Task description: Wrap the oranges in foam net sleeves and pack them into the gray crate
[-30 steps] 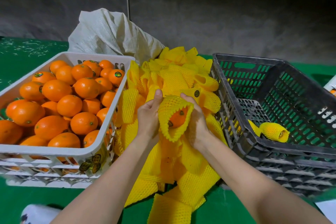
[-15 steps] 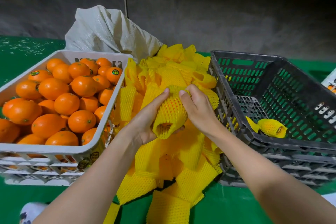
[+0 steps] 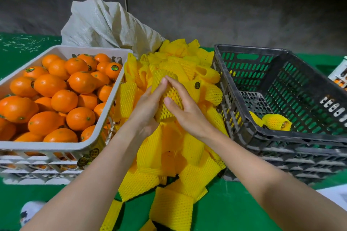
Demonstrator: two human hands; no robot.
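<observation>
Sleeved orange [image 3: 167, 108] clamped by fingers of left hand [image 3: 147, 112], right hand [image 3: 188, 117]. One wrapped orange [image 3: 276, 122] packed in gray crate [image 3: 293, 135], 3 o'clock; full white crate [image 3: 47, 145], 9 o'clock, judged undone.

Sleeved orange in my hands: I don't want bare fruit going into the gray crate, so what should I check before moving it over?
1. Left hand and right hand both hold the sleeved orange: ok.
2. Sleeve covers the whole fruit: cannot tell, the hands hide its ends.
3. Gray crate has bare floor: ok.
4. Wrapped orange inside lies by the near wall, out of the way: ok.
</observation>
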